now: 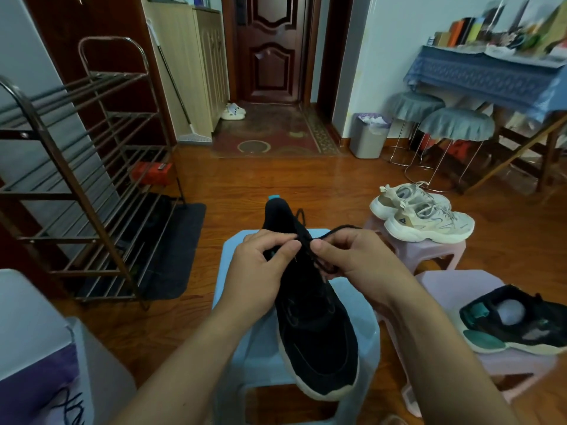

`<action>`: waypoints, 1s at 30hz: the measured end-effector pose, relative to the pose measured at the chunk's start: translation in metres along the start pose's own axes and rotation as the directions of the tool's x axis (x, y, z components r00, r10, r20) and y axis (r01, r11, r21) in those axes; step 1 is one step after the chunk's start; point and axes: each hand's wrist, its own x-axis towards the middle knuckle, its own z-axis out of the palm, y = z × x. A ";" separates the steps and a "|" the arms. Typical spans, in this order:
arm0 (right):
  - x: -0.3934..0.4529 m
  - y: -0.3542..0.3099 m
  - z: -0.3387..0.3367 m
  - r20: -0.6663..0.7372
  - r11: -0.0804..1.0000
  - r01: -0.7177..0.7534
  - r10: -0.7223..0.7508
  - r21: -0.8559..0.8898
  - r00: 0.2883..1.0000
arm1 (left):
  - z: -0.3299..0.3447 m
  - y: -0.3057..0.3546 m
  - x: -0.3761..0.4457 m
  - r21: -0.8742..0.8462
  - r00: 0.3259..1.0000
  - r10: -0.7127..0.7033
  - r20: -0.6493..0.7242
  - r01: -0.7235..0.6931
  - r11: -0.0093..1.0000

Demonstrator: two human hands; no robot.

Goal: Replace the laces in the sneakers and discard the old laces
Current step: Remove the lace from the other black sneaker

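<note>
1. Head view, hands: both hands meet over the middle of the black sneaker (313, 326). The left hand (264, 268) pinches the black lace (322, 265) between thumb and curled fingers at the eyelet rows; the right hand (352, 259) grips the same lace just beside it, fingers curled round it.
2. Head view, task object: the black sneaker lies lengthwise on the blue stool (245, 360), toe toward the viewer, with a dark suede-like upper, a pale off-white sole rim and a turquoise heel tab. One strand of lace arcs up and over the right hand.
3. Head view, to the right of the blue stool: a second dark sneaker (521, 323) with teal patches rests on a pink stool (454, 283). Beyond it, a pair of cream sneakers (426, 213) sits on another pink stool (429, 250).
4. Head view, behind and to the right of the blue stool: a grey waste bin (368, 139) stands by the wall.
5. Head view, to the left of the blue stool: a metal shoe rack (92, 185).
</note>
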 end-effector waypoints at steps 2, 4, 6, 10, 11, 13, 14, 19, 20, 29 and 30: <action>0.000 0.001 -0.002 0.004 1.000 -0.030 0.030 -0.007 1.000 | -0.002 -0.002 0.002 -0.072 1.000 -0.030 -0.009 0.029 0.997; -0.001 0.003 -0.003 0.066 0.994 -0.071 0.066 0.078 0.996 | -0.004 -0.003 0.003 -0.096 0.999 -0.035 -0.019 0.033 0.995; -0.002 0.003 -0.005 0.083 0.980 -0.093 0.079 0.179 0.993 | -0.002 -0.003 0.002 -0.097 0.999 -0.029 -0.013 0.027 0.995; -0.003 0.000 -0.012 0.079 0.955 -0.071 0.051 0.288 0.996 | 0.002 -0.003 0.002 -0.087 1.000 -0.015 -0.013 0.014 0.996; -0.004 0.001 -0.012 0.086 0.962 -0.070 0.049 0.264 0.995 | 0.002 -0.002 0.002 -0.111 1.000 -0.027 -0.015 0.025 0.994; -0.007 0.000 -0.009 0.092 0.963 -0.050 0.026 0.265 0.995 | 0.002 -0.003 0.002 -0.130 0.999 -0.041 -0.013 0.039 0.991; -0.009 -0.002 -0.009 0.080 0.937 -0.006 -0.023 0.348 0.997 | 0.002 -0.004 0.002 -0.115 0.999 -0.038 -0.011 0.036 0.993; -0.014 -0.013 -0.048 -0.242 0.181 0.264 -0.139 0.947 0.960 | -0.001 -0.008 0.003 -0.108 0.999 -0.051 -0.016 0.049 0.993; -0.013 -0.007 -0.057 -0.325 0.034 0.328 -0.072 0.944 0.943 | -0.001 -0.007 0.003 -0.103 0.999 -0.052 -0.011 0.050 0.993; 0.011 0.014 -0.023 -0.328 0.960 0.034 0.062 0.279 0.943 | 0.001 0.000 0.000 -0.131 0.997 -0.079 0.013 0.080 0.988; 0.010 0.014 -0.013 -0.350 0.995 0.054 -0.020 0.089 0.936 | 0.001 0.001 0.000 -0.125 0.997 -0.073 0.016 0.075 0.989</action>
